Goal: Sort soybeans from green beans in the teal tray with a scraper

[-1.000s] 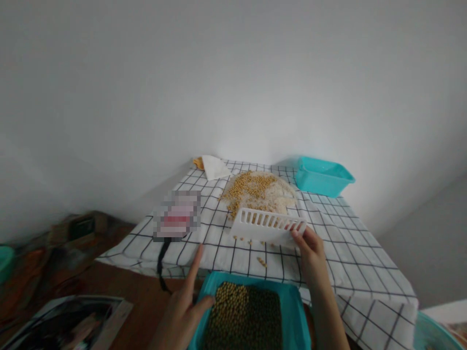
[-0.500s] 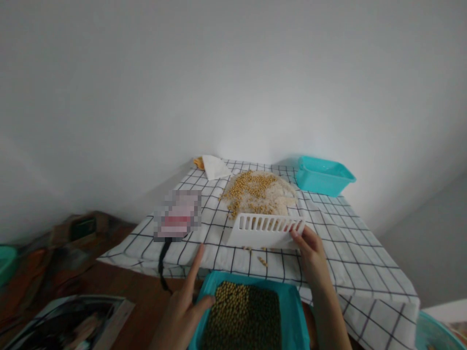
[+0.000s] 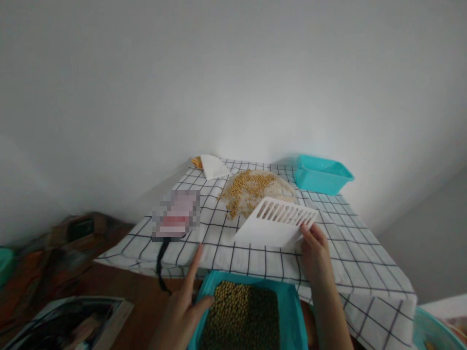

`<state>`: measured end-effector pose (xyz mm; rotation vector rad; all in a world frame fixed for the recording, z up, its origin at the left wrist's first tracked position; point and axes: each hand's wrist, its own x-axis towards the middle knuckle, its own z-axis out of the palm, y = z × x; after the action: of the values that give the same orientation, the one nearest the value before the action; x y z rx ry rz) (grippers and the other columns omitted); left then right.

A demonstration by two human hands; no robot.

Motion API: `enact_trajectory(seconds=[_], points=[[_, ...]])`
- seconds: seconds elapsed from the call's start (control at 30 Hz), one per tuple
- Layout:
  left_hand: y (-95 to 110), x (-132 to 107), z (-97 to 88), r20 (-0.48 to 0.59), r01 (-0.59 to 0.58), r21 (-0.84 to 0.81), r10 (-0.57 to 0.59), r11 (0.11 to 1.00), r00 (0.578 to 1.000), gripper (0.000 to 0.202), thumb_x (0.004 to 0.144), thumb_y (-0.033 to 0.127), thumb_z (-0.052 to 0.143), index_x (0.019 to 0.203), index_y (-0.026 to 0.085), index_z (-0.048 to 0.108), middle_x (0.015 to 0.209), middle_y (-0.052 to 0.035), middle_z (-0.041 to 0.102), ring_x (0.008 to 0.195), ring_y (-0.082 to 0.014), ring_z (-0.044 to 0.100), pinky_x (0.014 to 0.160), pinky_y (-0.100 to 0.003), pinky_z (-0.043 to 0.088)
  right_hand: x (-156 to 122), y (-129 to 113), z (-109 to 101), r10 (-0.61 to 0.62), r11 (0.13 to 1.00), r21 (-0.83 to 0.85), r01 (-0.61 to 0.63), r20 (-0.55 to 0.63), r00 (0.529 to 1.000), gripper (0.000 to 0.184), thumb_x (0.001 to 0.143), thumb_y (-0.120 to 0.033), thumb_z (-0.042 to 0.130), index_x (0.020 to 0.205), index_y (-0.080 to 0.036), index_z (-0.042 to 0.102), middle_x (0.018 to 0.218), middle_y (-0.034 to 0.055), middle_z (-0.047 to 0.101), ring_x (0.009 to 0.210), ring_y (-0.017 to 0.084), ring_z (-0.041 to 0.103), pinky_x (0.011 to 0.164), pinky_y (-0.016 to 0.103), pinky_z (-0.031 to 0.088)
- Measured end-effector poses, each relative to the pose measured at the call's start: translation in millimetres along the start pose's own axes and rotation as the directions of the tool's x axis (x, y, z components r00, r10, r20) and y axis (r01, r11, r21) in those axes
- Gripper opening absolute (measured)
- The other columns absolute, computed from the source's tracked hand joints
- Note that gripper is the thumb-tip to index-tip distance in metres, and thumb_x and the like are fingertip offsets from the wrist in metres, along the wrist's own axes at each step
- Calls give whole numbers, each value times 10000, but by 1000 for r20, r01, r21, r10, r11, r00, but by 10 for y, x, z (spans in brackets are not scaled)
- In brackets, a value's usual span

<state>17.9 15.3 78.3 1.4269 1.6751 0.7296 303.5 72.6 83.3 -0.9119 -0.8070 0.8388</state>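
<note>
My right hand (image 3: 316,252) grips the right edge of a white slotted plastic scoop (image 3: 275,222), tilted with its slots raised above the checked tablecloth (image 3: 346,253). Behind the scoop lies a pile of soybeans mixed with rice (image 3: 251,189). My left hand (image 3: 186,304) holds the left rim of a turquoise tub (image 3: 294,313) full of soybeans at the table's near edge, thumb on the rim and index finger stretched toward the cloth.
A second turquoise tub (image 3: 321,174) stands at the back right by the wall. A white folded paper (image 3: 213,166) lies at the back left. A blurred pink object (image 3: 176,215) with a black strap sits on the left. Cluttered brown surface (image 3: 54,282) lower left.
The scoop has swung from standing on its edge near the front to lying tilted back and raised; the loose beans below it on the cloth are hidden or gone. My left hand stayed.
</note>
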Motion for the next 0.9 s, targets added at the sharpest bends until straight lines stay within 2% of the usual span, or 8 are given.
enact_trajectory(seconds=[0.23,0.3,0.4,0.5,0.63,0.73,0.8,0.9], points=[[117,-29,-28,-60,-17,-26,16,1000,998,905,759,360,527,1613,247,249,1075,-50,779,893,-249,710,837,-307,509,92,71,-28,-186,982,-16,188,-241,952,295,867,-416,688,1111,-251,709,1188,62,720,1174,233,625,1048,406,443],[128,-37,-15,-34,8,-27,-9,1000,999,900,784,364,518,1622,257,207,1016,-24,776,841,-233,705,830,-306,505,74,68,-5,-200,976,23,216,-291,936,267,857,-390,708,1093,-265,703,1211,37,705,1189,207,613,1086,383,409],[87,-37,10,-10,31,6,-31,999,999,884,827,366,494,1631,250,146,730,39,706,672,-218,659,751,-303,494,67,54,33,-208,970,51,237,-328,922,270,826,-353,744,1074,-254,707,1203,26,704,1189,202,611,1114,392,379],[22,-25,18,-26,4,10,-4,1000,1000,889,819,361,509,1629,233,166,692,38,684,625,-217,634,735,-307,484,87,50,51,-211,974,16,226,-304,929,302,811,-361,752,1078,-223,720,1188,54,718,1182,234,620,1110,435,382],[-1,-4,4,-47,-20,-25,19,999,999,878,795,357,529,1617,263,233,1011,-26,768,739,-233,685,783,-315,490,113,86,21,-208,977,-15,211,-249,946,329,802,-372,756,1090,-213,741,1173,75,735,1170,255,635,1093,453,398],[13,0,0,-75,-16,-21,15,1000,997,874,777,363,539,1605,272,278,1122,-46,762,735,-237,684,760,-316,489,121,121,-22,-216,976,-36,213,-215,952,325,787,-366,776,1074,-214,761,1170,81,744,1176,259,634,1100,455,389],[20,-6,6,-65,-6,-7,5,1000,998,879,781,368,527,1611,279,254,1082,-36,765,680,-222,664,727,-311,482,118,132,-40,-213,977,-48,208,-196,957,314,793,-367,773,1070,-218,768,1168,79,747,1181,259,633,1106,457,380],[18,-20,23,-19,20,37,-19,999,1000,890,806,371,500,1627,264,175,766,33,710,627,-211,631,692,-298,466,106,129,-39,-206,978,-66,198,-176,963,315,803,-371,766,1079,-219,769,1158,83,752,1180,269,634,1093,463,389]])
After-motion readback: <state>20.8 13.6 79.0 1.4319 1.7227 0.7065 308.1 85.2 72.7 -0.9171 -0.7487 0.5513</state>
